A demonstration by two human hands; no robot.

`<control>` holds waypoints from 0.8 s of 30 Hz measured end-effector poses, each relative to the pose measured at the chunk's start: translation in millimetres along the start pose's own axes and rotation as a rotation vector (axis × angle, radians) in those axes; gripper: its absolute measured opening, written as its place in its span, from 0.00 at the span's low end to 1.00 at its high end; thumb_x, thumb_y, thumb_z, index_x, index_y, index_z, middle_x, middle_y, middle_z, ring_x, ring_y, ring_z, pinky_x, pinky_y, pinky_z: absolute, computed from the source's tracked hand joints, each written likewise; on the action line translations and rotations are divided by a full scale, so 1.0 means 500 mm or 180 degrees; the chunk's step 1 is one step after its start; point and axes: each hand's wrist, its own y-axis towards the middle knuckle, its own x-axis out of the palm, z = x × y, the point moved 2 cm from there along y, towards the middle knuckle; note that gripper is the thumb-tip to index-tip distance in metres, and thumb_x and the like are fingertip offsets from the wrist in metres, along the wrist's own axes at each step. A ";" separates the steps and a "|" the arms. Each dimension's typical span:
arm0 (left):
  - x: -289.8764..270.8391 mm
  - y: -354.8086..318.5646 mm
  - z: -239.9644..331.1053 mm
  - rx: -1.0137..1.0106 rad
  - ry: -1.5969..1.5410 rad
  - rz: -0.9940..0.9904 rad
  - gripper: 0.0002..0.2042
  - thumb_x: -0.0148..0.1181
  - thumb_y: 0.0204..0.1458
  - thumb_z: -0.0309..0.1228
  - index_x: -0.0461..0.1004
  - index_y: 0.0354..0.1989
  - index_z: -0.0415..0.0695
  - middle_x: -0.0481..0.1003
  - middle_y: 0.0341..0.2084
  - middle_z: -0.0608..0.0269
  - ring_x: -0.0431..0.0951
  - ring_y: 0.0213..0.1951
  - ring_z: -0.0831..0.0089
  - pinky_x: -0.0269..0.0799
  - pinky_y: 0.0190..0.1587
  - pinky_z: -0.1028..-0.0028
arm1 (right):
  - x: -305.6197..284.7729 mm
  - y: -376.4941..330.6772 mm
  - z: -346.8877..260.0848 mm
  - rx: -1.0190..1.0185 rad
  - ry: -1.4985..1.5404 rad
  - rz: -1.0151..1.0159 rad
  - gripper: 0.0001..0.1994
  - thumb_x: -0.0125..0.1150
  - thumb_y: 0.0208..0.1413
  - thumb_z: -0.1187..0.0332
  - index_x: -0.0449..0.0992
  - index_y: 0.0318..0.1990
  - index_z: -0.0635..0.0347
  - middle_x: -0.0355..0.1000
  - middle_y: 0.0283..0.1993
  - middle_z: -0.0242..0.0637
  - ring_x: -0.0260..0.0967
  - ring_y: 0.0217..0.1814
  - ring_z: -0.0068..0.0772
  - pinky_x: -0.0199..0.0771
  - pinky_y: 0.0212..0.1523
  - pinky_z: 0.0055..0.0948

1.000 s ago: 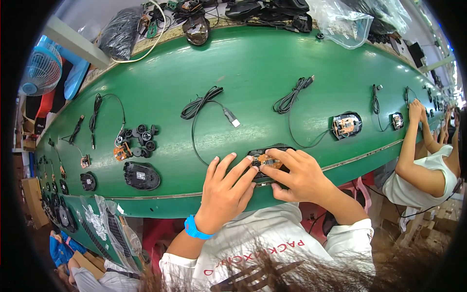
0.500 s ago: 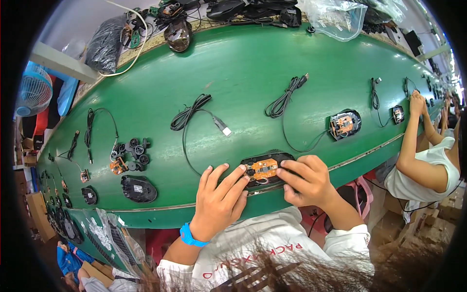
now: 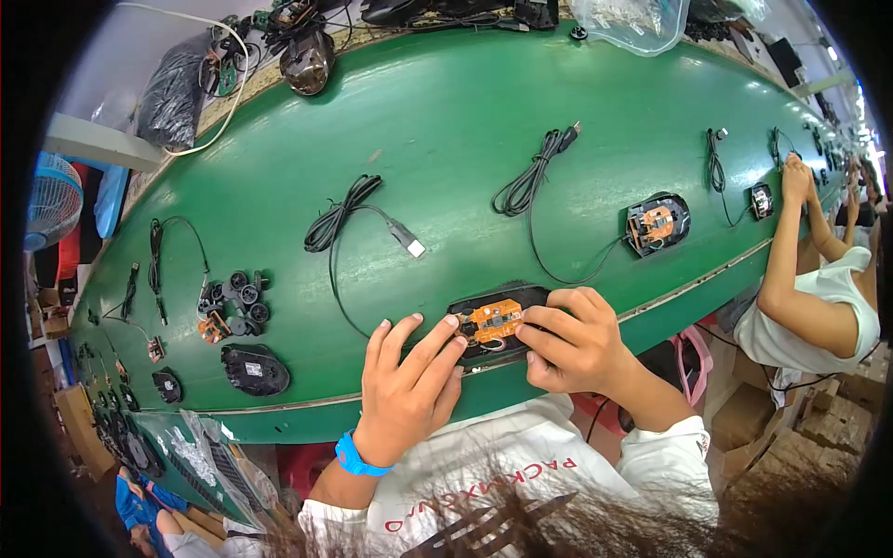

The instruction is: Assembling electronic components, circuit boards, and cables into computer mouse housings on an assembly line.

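Observation:
At the near edge of the green belt sits an opened computer mouse base (image 3: 535, 298), a black shell with an orange circuit board (image 3: 498, 319) in it. The fingertips of my left hand (image 3: 406, 379) hold its left end, close to a small dark part on the board. From the other side, my right hand (image 3: 579, 342) grips the right end with bent fingers, fingertips on the board's edge. My fingers hide parts of the shell's ends. A black USB cable (image 3: 337, 223) runs from the bundle on the belt down toward this mouse.
Another opened mouse (image 3: 657, 223) with a coiled cable (image 3: 530, 186) lies to the right. On the left are a black mouse shell (image 3: 254, 370) and a cluster of black wheel-like parts (image 3: 244, 296). A co-worker's arm (image 3: 781, 251) reaches over the belt at far right.
The whole view has shifted slightly, with most belt items sitting a little further left and higher. Both hands stay on the mouse base, their grip much the same.

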 end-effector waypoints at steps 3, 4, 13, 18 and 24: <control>-0.003 0.000 0.003 -0.0033 -0.0035 -0.0005 0.20 0.69 0.45 0.25 0.80 0.50 0.45 0.77 0.58 0.60 0.73 0.58 0.49 0.66 0.61 0.44 | -0.002 0.005 -0.004 0.0065 0.0111 -0.0005 0.16 0.65 0.34 0.70 0.81 0.36 0.60 0.77 0.41 0.35 0.73 0.39 0.39 0.73 0.36 0.36; -0.002 -0.001 0.005 -0.0049 -0.0063 -0.0013 0.20 0.69 0.45 0.25 0.80 0.51 0.45 0.77 0.58 0.60 0.73 0.59 0.49 0.66 0.61 0.44 | -0.002 0.004 -0.006 0.0062 0.0112 -0.0006 0.16 0.65 0.34 0.70 0.81 0.36 0.60 0.77 0.41 0.35 0.73 0.39 0.39 0.73 0.36 0.36; -0.011 -0.001 0.006 -0.0014 -0.0037 -0.0014 0.21 0.69 0.44 0.24 0.80 0.51 0.45 0.77 0.58 0.60 0.72 0.59 0.48 0.66 0.61 0.44 | 0.001 0.010 -0.013 -0.0117 0.0397 -0.0039 0.15 0.65 0.36 0.70 0.81 0.36 0.60 0.76 0.42 0.37 0.73 0.39 0.39 0.74 0.36 0.36; -0.010 0.001 0.004 -0.0009 -0.0064 -0.0021 0.22 0.69 0.44 0.24 0.80 0.52 0.45 0.77 0.59 0.60 0.72 0.59 0.48 0.66 0.61 0.44 | 0.000 0.013 -0.012 -0.0067 0.0595 -0.0186 0.14 0.66 0.37 0.69 0.80 0.36 0.59 0.74 0.42 0.36 0.72 0.40 0.39 0.74 0.37 0.37; -0.016 0.002 0.006 -0.0017 -0.0068 -0.0050 0.22 0.69 0.44 0.24 0.79 0.52 0.45 0.77 0.59 0.60 0.72 0.59 0.48 0.65 0.61 0.43 | 0.004 0.015 -0.014 -0.0001 0.0573 -0.0350 0.15 0.67 0.35 0.66 0.81 0.36 0.56 0.74 0.42 0.36 0.72 0.41 0.42 0.75 0.40 0.40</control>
